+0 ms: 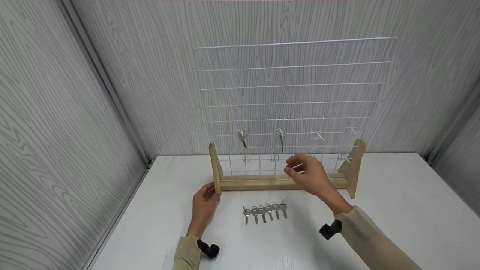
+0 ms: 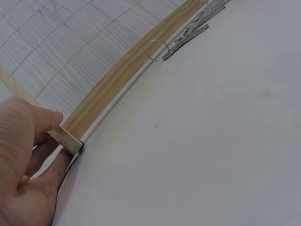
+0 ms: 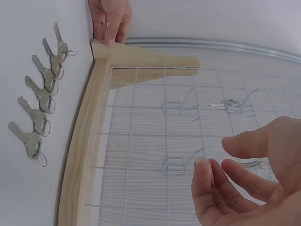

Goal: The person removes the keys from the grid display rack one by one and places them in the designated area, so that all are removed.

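Observation:
My left hand grips the front end of the wooden side support of the rack, thumb on one side and fingers on the other. In front of the white wire grid, my right hand hovers with loosely curved fingers; the right wrist view shows a gap between thumb and fingertips and nothing held. One key hangs on the left hook of the upper row. Another key hangs on the hook beside it. Several keys with rings lie in a row on the table before the rack.
Bare white hooks sit on the grid's right half, and a lower row of hooks runs beneath. A wooden base bar joins the side supports. Wood-grain panels enclose the white table at the back and sides.

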`<state>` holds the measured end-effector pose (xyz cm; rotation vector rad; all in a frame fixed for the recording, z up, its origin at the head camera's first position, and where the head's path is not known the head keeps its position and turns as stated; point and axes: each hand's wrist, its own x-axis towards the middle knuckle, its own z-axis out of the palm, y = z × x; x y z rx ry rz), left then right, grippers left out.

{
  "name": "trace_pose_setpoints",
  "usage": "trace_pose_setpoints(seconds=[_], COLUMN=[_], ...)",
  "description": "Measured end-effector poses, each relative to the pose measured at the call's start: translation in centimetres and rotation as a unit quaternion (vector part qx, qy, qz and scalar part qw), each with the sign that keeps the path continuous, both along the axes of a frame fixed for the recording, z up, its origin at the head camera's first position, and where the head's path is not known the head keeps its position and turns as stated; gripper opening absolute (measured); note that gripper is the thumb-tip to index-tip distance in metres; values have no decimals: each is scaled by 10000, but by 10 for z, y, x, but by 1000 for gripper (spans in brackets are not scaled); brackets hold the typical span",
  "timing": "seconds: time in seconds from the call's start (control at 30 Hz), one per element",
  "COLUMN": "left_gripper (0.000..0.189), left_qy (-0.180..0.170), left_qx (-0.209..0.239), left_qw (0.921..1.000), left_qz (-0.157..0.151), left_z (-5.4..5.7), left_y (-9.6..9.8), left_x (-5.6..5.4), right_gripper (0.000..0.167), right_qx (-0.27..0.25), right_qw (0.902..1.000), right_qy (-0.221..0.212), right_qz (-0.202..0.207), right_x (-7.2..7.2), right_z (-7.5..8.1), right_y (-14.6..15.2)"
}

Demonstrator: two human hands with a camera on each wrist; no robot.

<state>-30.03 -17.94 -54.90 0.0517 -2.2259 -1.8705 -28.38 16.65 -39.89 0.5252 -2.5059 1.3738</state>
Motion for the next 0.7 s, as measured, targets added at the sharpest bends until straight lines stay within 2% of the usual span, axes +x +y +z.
trace_pose_setpoints(seconds=[0.3, 0.57, 0.7], left_gripper=[41, 43, 43], left_qy=[-20, -17, -29], left_qx=[-82, -66, -49], left_qw=[9999, 10000, 10000], left_qz=[82, -11, 8], left_z=[-1, 0, 0], left_y=[0, 0, -1], left_x=[-2, 0, 0], right_gripper=[23, 26, 27], right_qx=[-364, -1095, -1205], right_qw=[9985, 9930, 9916], right_qy=[216, 265, 248], right_qz=[-351, -348, -391], right_x=[-9, -20, -25], right_z=[18, 26, 31], right_y=[-4, -12, -16])
